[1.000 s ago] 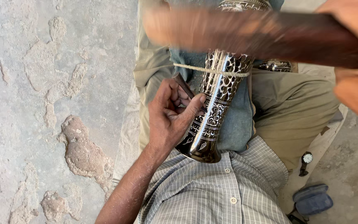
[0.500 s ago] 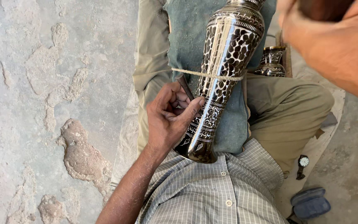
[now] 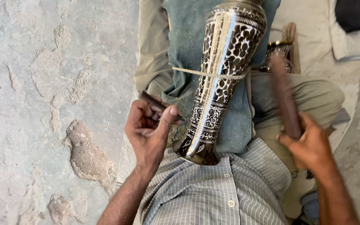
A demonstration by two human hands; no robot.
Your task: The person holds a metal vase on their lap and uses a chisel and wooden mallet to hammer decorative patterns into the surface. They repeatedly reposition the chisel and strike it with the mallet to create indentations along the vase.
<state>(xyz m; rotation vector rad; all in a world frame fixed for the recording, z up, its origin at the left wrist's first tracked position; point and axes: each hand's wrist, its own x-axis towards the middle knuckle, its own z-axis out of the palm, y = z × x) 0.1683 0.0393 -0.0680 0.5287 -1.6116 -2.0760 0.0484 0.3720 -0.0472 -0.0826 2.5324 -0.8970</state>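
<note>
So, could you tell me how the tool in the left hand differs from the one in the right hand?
The chisel-like tool in the left hand is thin, short and sharp in the picture, its tip set against the engraved vase. The wooden stick in the right hand is thicker, longer and motion-blurred, raised clear of the vase. Both are dark and each sits in a closed grip.

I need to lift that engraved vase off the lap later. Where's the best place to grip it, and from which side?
Probably the narrow waist of the vase, from its open right side: fingers wrap there, and the left hand crowds the other.
</note>
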